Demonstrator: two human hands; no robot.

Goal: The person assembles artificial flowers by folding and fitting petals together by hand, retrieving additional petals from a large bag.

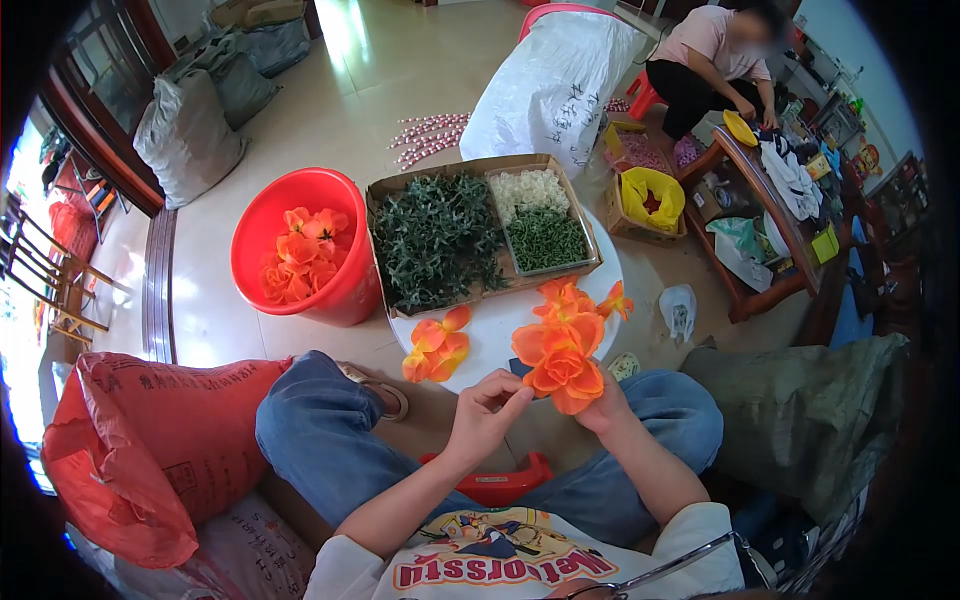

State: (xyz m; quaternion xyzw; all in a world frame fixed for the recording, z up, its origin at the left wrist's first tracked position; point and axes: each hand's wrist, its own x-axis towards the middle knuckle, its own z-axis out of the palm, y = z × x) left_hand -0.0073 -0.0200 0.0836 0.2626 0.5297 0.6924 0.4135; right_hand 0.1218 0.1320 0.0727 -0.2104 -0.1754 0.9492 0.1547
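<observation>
An orange artificial flower with layered petals is held over my lap, at the near edge of the round white table. My right hand is closed round its underside, its fingers mostly hidden by petals. My left hand has thumb and fingers pinched at the flower's lower left petal edge. Further orange flowers lie just behind it on the table. Left of these rests a small group of loose orange-yellow petals.
On the table, a cardboard tray holds dark green leaf sprigs and a box of white and green pieces. Left stands a red bucket of orange flowers. Sacks flank my legs. A person sits at a wooden table back right.
</observation>
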